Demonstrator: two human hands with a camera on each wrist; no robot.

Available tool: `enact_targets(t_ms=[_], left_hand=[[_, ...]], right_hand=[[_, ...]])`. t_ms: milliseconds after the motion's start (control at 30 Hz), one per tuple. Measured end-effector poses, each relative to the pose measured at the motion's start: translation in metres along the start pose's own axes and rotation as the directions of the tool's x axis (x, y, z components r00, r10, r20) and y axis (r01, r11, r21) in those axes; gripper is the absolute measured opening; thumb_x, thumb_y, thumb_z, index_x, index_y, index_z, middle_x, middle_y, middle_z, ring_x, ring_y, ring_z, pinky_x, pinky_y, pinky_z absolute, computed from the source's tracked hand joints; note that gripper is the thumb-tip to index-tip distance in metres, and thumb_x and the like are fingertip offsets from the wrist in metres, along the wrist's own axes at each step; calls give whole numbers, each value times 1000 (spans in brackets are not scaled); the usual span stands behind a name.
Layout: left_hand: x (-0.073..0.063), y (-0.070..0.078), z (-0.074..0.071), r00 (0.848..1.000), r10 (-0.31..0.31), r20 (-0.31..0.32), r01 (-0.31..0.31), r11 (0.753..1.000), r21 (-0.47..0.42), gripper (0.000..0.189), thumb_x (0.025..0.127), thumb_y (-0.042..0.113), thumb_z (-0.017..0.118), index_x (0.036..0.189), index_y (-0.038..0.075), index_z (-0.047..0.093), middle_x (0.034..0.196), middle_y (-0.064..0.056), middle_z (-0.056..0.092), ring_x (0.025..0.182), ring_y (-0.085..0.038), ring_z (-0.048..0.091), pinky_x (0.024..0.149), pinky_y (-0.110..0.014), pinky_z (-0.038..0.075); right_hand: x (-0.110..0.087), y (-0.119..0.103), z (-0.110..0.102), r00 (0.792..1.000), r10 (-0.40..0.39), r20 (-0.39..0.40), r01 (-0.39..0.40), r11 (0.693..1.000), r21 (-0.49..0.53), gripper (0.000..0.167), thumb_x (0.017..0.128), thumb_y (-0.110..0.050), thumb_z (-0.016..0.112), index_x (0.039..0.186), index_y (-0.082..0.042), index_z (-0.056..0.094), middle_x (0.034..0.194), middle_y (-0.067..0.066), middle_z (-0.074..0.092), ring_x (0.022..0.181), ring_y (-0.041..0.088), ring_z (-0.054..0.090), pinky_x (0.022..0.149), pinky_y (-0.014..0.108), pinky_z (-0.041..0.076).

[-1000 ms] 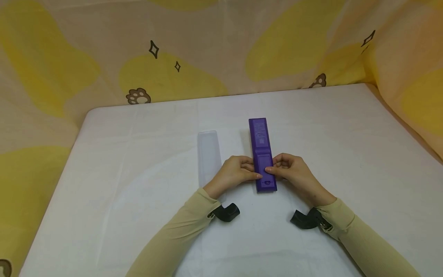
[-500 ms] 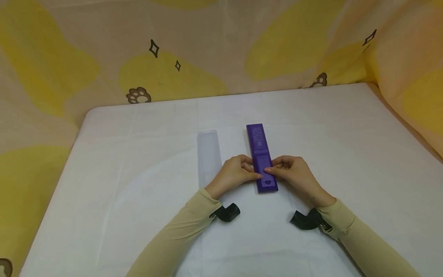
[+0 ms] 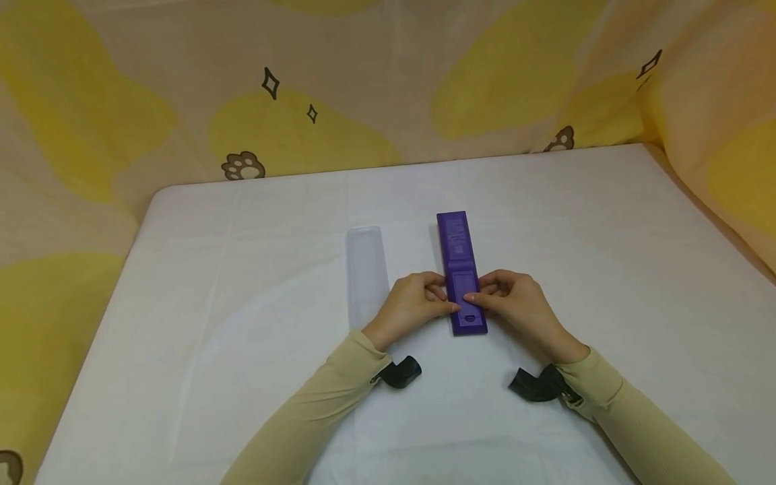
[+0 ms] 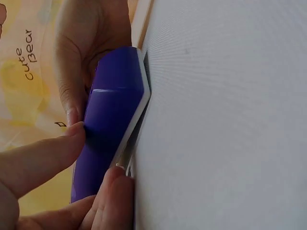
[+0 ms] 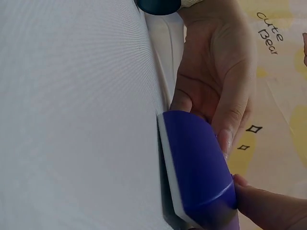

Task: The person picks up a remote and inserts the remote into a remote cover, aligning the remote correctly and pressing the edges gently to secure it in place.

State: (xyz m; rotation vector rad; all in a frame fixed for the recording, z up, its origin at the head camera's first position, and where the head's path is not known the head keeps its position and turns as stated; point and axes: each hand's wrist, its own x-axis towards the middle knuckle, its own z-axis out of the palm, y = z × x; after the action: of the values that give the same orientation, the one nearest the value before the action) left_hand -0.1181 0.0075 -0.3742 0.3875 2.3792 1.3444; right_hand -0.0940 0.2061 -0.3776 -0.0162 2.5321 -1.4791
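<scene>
A purple remote control (image 3: 459, 246) with a white edge lies back side up between my hands, its battery cover (image 3: 464, 303) facing me. My left hand (image 3: 407, 303) grips its left side, thumb on the back and fingers curled at the edge. From the right, my right hand (image 3: 518, 303) pinches it the same way, thumb tip on the battery cover. In the left wrist view the remote control (image 4: 112, 100) leans, with a narrow dark gap between its white edge and the cloth. To the left lies a translucent long case (image 3: 366, 269), its near end partly hidden by my left hand.
A white cloth covers the table (image 3: 242, 377). Behind it hangs a yellow patterned curtain (image 3: 339, 128), which also runs along both sides. Black straps (image 3: 397, 372) stick out from both sleeve cuffs.
The far end of the remote control dipped and swung left, then came partly back up and to the right. Both hands keep their grip almost in place; the translucent case stays put.
</scene>
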Motion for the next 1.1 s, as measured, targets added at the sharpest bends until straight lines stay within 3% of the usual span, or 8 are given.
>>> enact_targets(t_ms=[267, 767, 867, 1000, 1100], left_hand=[[0, 1, 0, 1000, -15, -10, 15, 999, -42, 51, 78, 15, 78, 121, -3, 57, 91, -4, 71, 81, -10, 67, 81, -25, 49], [0, 2, -2, 999, -32, 5, 32, 998, -55, 52, 79, 17, 77, 123, -2, 56, 92, -3, 69, 79, -9, 65, 76, -22, 49], [1, 3, -4, 999, -45, 3, 45, 989, -143, 47, 83, 18, 73, 121, -3, 56, 90, -5, 69, 74, -10, 65, 71, -23, 51], [2, 5, -12, 998, -56, -14, 49, 957, -287, 38, 87, 18, 69, 117, -4, 57, 88, -10, 69, 72, -16, 66, 66, -26, 54], [2, 8, -19, 999, -40, -28, 29, 942, -334, 34, 89, 16, 65, 116, -4, 58, 90, -15, 69, 76, -21, 68, 69, -28, 55]], right_hand=[[-1, -1, -3, 999, -28, -36, 26, 998, -58, 41, 82, -26, 75, 105, 7, 63, 81, 8, 68, 71, 15, 61, 64, 22, 48], [0, 0, -1, 992, -95, -78, 88, 992, -89, 43, 79, -17, 77, 113, 6, 61, 84, 10, 62, 71, 13, 58, 62, 18, 46], [0, 0, 0, 988, -122, -96, 117, 991, -57, 41, 80, -11, 76, 114, 5, 60, 87, 12, 61, 72, 12, 56, 61, 18, 46], [0, -2, 0, 981, -161, -107, 163, 986, 14, 34, 83, -5, 72, 113, 5, 60, 89, 14, 61, 75, 11, 56, 62, 17, 48], [-1, -4, 0, 981, -170, -91, 176, 982, 73, 30, 84, -3, 69, 111, 7, 60, 91, 15, 61, 78, 10, 57, 65, 16, 50]])
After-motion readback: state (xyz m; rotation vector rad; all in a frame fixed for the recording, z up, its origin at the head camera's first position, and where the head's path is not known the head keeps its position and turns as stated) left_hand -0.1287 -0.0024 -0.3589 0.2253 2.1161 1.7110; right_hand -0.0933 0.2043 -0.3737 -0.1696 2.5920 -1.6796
